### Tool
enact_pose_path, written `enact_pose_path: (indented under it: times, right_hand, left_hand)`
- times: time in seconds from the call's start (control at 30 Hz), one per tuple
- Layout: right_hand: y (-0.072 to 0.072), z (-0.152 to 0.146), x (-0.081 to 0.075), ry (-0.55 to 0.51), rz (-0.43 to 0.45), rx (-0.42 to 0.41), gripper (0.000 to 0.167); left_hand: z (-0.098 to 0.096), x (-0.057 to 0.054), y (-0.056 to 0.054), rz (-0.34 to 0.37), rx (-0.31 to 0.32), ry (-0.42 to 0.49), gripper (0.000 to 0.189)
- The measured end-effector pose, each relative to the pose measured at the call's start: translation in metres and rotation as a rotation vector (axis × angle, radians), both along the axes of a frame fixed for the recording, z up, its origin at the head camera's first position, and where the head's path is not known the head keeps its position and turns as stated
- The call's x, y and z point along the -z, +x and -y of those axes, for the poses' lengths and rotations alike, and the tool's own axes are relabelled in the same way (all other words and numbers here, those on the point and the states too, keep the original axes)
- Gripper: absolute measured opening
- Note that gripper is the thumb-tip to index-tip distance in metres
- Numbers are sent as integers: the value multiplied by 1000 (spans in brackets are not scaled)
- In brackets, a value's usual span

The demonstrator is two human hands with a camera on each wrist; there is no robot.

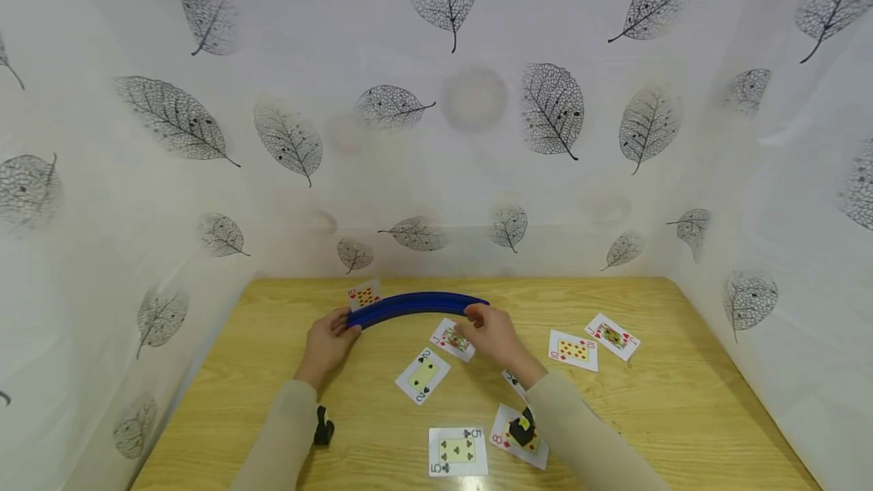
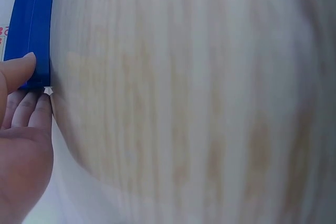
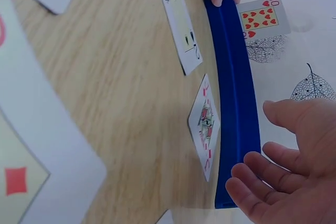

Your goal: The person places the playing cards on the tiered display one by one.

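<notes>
A curved blue playing-card holder (image 1: pixel 416 304) lies near the back of the table, with a ten of hearts (image 3: pixel 260 19) standing up at its left end. My left hand (image 1: pixel 327 345) pinches that end, thumb on the near side in the left wrist view. At the other end, my right hand (image 1: pixel 495 336) has relaxed, spread fingers right beside the holder and grips nothing. Below the right hand lies a red face card (image 1: pixel 450 339), partly covered by the fingers in the head view. A two of spades (image 1: pixel 423 376) is just in front of it.
Nearer me lie a five of clubs (image 1: pixel 458 451) and an eight of diamonds (image 1: pixel 508 445). To the right are a ten of diamonds (image 1: pixel 573 351) and another red face card (image 1: pixel 612 336). My right forearm partly hides one more card (image 1: pixel 513 383). Leaf-patterned white sheets (image 1: pixel 450 173) surround the table.
</notes>
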State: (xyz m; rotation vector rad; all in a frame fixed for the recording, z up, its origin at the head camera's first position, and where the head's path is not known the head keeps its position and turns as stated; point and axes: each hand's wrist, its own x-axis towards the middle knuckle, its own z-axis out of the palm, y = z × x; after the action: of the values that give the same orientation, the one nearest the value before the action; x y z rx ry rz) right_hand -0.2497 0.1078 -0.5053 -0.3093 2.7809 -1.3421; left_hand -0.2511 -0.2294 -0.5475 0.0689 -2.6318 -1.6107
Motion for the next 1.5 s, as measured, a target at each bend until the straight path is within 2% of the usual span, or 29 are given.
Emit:
enact_pose_path:
  times: [0.2,0.77,1.1,1.3,1.5]
  right_hand:
    - [2,-3,3,29,15,12,49]
    - [1,-5,20,213,-39,-17,61]
    - [2,-4,24,304,-28,-13,70]
    - [2,-4,28,353,-64,-14,62]
    - [2,-2,26,340,-53,2,58]
  left_hand:
    - [0,-2,1,-2,8,-9,53]
    - [0,-2,4,11,0,1,53]
    - [0,1,0,15,-9,4,53]
    - [0,0,1,23,-6,3,54]
    - [-2,-3,2,14,-3,-5,53]
